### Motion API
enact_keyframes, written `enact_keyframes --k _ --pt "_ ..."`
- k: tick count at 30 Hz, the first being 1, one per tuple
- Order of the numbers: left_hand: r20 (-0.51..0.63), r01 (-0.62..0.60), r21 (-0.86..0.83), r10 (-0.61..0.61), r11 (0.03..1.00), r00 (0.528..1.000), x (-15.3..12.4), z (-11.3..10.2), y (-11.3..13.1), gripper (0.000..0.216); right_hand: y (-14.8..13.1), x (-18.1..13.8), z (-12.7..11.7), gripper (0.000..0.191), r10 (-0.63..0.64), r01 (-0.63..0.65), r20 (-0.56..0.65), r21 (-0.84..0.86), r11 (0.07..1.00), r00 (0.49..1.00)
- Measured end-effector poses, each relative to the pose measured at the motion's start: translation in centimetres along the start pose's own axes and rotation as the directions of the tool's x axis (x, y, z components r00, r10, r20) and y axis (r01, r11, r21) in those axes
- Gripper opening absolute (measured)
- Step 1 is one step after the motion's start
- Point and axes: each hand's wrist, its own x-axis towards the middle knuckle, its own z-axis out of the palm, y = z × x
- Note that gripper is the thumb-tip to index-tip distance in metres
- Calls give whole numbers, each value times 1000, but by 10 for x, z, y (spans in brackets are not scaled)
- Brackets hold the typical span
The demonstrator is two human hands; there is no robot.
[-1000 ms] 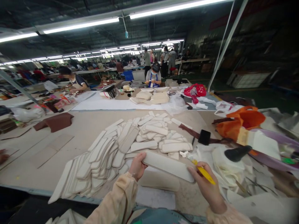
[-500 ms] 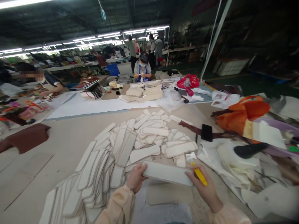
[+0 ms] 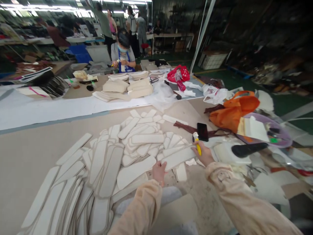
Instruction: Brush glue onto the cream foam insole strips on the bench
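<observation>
A flat, beige-topped worktable [image 3: 31, 150] is carrying long, round-cornered, off-white strips [image 3: 111, 171].
They are lying heaped; a wrinkled dark-brown band [image 3: 185, 127] is lying to their right.

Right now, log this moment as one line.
left hand: grips pale strip, left end | right hand: at strip's right end, holding yellow tool | pile of strips: loose, overlapping | phone: beyond right hand

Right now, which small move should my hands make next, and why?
Probably lower the pale strip onto the pile and release it: the left hand and right hand hold its opposite ends at the pile's near right side. The right hand also holds a yellow-handled tool.
</observation>
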Motion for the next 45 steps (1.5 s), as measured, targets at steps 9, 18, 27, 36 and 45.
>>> enact_keyframes --k 9,18,27,36,45 --pt "-23 -141 270 153 952 988 -5 -18 4 38 10 -5 6 30 33 -34 -33 -27 999 999" --pt "231 -414 647 352 640 907 -128 -139 -57 54 -38 -169 -51 18 -83 -38 249 446 894 965" --pt "263 -397 802 335 445 905 -163 -156 -128 87 -78 -255 -17 21 -114 -325 636 530 783 763" --pt "275 -414 803 349 428 896 -161 -157 -131 80 -111 -260 25 26 -251 -298 699 563 771 670" --pt "263 -435 802 412 410 873 -162 -153 -131 69 -122 -261 50 26 -247 -283 691 557 781 679"
